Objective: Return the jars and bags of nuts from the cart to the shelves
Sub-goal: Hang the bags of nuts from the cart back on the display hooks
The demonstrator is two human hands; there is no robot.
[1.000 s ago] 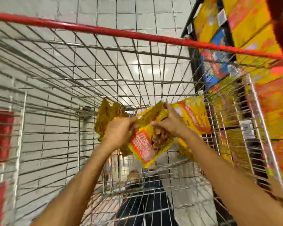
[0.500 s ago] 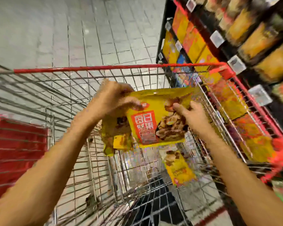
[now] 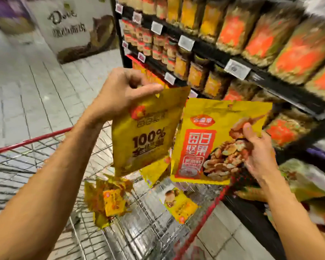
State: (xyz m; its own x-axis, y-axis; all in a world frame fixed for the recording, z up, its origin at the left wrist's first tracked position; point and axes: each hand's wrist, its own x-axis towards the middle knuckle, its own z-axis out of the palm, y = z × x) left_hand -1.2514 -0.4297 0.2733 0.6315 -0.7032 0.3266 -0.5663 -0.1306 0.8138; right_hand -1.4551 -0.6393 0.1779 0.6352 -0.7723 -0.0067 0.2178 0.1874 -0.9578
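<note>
My left hand (image 3: 124, 91) pinches the top edge of a yellow nut bag (image 3: 143, 139) printed "100%", and more yellow bags (image 3: 109, 199) hang below it from the same grip. My right hand (image 3: 259, 152) grips the right side of a second yellow bag (image 3: 204, 147) with a red label and a picture of nuts. Both bags are lifted above the wire cart (image 3: 45, 141) with its red rim. One more yellow bag (image 3: 178, 205) lies inside the cart. The shelves (image 3: 238, 70) to the right carry jars and bags of nuts.
White price tags (image 3: 186, 43) line the black shelf edges. A white display stand (image 3: 79, 29) with a brown animal picture stands on the grey tiled floor (image 3: 36, 87) beyond the cart. More packets (image 3: 304, 181) sit on the low shelf at right.
Both hands rose out of the cart and moved apart, each with its own bag now. My view swung up and to the right, towards the shelves.
</note>
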